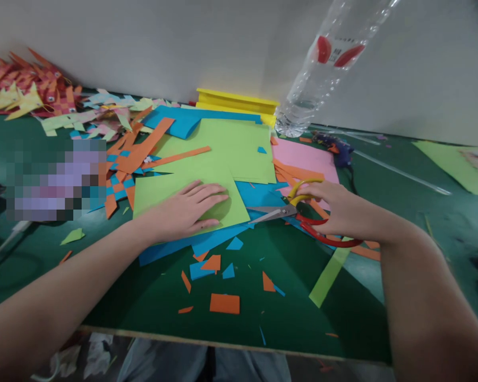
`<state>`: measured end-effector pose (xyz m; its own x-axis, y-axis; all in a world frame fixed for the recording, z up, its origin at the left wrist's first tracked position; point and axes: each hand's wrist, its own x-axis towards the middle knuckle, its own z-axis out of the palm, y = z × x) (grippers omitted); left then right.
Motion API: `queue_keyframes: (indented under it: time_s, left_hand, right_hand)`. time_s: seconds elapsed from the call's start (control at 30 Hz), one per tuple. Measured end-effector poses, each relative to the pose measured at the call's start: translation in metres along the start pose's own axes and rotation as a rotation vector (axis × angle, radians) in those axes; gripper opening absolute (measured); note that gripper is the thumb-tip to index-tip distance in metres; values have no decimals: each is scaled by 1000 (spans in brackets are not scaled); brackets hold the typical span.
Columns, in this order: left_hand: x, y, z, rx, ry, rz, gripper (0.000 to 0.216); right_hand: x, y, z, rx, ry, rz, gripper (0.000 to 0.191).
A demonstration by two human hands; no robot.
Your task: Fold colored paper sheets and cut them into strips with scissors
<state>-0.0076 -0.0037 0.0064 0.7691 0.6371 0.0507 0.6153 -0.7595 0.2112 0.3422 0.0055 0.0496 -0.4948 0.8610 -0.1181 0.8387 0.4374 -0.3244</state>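
My left hand (187, 208) lies flat, fingers stretched out, on a light green paper sheet (155, 188). Under that sheet are blue paper (163, 252) and, behind it, a larger green sheet (239, 146). My right hand (336, 207) grips a pair of scissors (289, 209) with one yellow and one red handle. The blades are slightly apart and point left, their tips close to the right corner of the green sheet. A cut green strip (329, 273) rests on the table below my right hand.
Orange and blue scraps (224, 303) lie near the table's front edge. Orange strips and woven paper (123, 164) are at left, beside a blurred-out device. A clear plastic bottle (310, 79), pink paper (302, 159) and a dark blue tool (338, 148) are at the back right. Folded paper fish (32, 87) sit far left.
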Motion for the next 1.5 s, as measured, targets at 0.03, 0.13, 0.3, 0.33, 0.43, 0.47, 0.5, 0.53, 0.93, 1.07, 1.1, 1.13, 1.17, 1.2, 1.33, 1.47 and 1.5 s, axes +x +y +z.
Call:
queue_keyframes:
  time_s: [0.03, 0.13, 0.3, 0.33, 0.43, 0.47, 0.5, 0.53, 0.93, 1.07, 1.1, 1.13, 1.17, 1.2, 1.33, 1.47, 1.5]
  left_hand:
    - [0, 0, 0, 0, 0, -1, 56]
    - [0, 0, 1, 7, 7, -1, 57]
    - [0, 1, 0, 9, -1, 1, 57]
    - [0, 1, 0, 9, -1, 2, 57]
    - [1, 1, 0, 6, 6, 5, 57]
    - [1, 0, 0, 3, 8, 5, 57]
    - [1, 0, 0, -1, 9, 4, 57]
    - [1, 0, 0, -4, 9, 3, 57]
    - [1, -2, 1, -31, -2, 36, 49]
    - [1, -3, 2, -31, 4, 42, 49]
    - [1, -3, 2, -30, 5, 40, 49]
    - [1, -3, 2, -29, 4, 38, 49]
    - [1, -3, 1, -29, 1, 36, 49]
    - [1, -3, 1, -31, -3, 36, 48]
    - [2, -3, 2, -57, -22, 78, 42]
    - [2, -4, 4, -71, -24, 127, 41]
    - [2, -5, 4, -71, -27, 130, 41]
  right_hand:
    - [0, 1, 0, 2, 1, 7, 46]
    - [1, 4, 2, 8, -16, -5, 50]
    - [0, 5, 3, 13, -32, 16, 53]
    - [0, 5, 3, 13, -29, 23, 53]
    - [1, 7, 5, 4, -2, -18, 54]
    - [1, 8, 6, -1, 8, -35, 54]
    - [1, 9, 7, -6, 15, -49, 55]
    - [2, 9, 9, -13, 19, -59, 55]
    - [6, -10, 14, -22, 64, -193, 50]
    - [6, -13, 14, -39, 54, -190, 48]
    - [6, -14, 15, -36, 54, -191, 48]
    - [6, -15, 15, -31, 53, -194, 47]
    - [6, -16, 15, -25, 52, -197, 47]
    - [6, -17, 15, -21, 51, -197, 46]
    - [7, -20, 17, 5, 48, -163, 42]
    - [6, -20, 18, 32, 26, -152, 41]
    - [5, -19, 17, 35, 17, -152, 42]
